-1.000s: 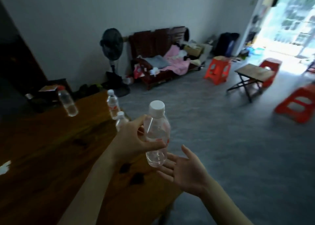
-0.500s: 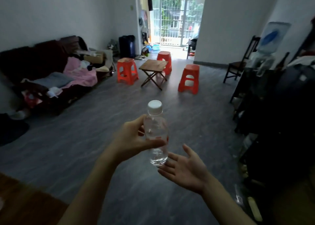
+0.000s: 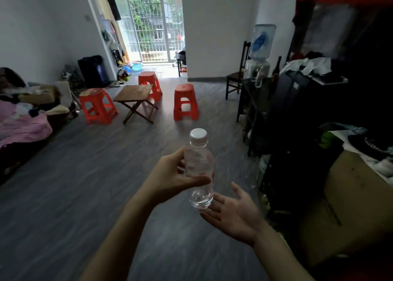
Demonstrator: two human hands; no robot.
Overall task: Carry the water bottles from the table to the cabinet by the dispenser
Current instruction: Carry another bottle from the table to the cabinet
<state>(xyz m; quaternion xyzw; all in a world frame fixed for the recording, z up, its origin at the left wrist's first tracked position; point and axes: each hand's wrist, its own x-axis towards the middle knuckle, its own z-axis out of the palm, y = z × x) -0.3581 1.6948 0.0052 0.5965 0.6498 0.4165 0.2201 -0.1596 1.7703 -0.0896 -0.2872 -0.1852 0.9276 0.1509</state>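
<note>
A clear water bottle (image 3: 199,168) with a white cap and a red label stands upright in front of me, and my left hand (image 3: 170,176) grips its middle. Palm up and with spread fingers, my right hand (image 3: 234,212) lies just below and to the right of the bottle's base; I cannot tell whether it touches. The water dispenser (image 3: 260,53) with its blue jug stands at the right wall, on a dark cabinet (image 3: 254,102) where another clear bottle (image 3: 258,78) rests. The table with the other bottles is out of view.
Three orange stools (image 3: 185,102) surround a small folding table (image 3: 135,97) mid-room. A sofa with pink bedding (image 3: 21,123) lines the left wall. A dark chair (image 3: 236,78) stands by the dispenser. Dark shelving and a cardboard box (image 3: 348,200) crowd the right. Grey floor lies ahead.
My view has swung right, away from the wooden table, so that it faces the dispenser and cabinet. Both hands keep the same pose around the bottle.
</note>
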